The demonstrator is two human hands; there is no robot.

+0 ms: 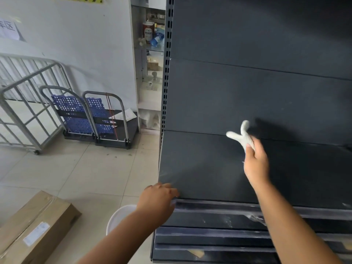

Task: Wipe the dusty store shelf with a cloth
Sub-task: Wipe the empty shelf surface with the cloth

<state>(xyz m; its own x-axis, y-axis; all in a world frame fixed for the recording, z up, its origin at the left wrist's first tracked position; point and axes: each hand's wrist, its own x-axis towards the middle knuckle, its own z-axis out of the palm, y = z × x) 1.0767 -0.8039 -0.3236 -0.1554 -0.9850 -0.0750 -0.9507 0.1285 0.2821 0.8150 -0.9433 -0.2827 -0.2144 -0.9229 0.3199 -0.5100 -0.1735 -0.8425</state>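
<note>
Left of the unit, on the floor: cardboard box [36, 225] at the near left, metal cage trolley [28, 103] against the wall, two folded platform carts [99, 119] beside it, white bucket [122, 216] just below the shelf's front-left corner. None of these lies on the shelf.

Left hand [160, 197]: fingers curled over the front-left edge of the dark shelf [200, 164], gripping it, apparently as a brace.

Shelf board: bare, nothing blocks the wipe. A pale dusty haze shows near the front-left corner; elsewhere the surface reads darker, but dust versus glare cannot be told apart. Judgement: wiping under way, front-left patch likely remaining; extent done on the right side uncertain, as the board runs out of view.

Right hand [255, 159]: clenched on the white cloth [242, 134], held over the middle of the board toward its rear edge; cloth ends stick out, blurred. Contact with the board cannot be confirmed.

Lower shelves [209, 241] show white smears, unwiped.
</note>
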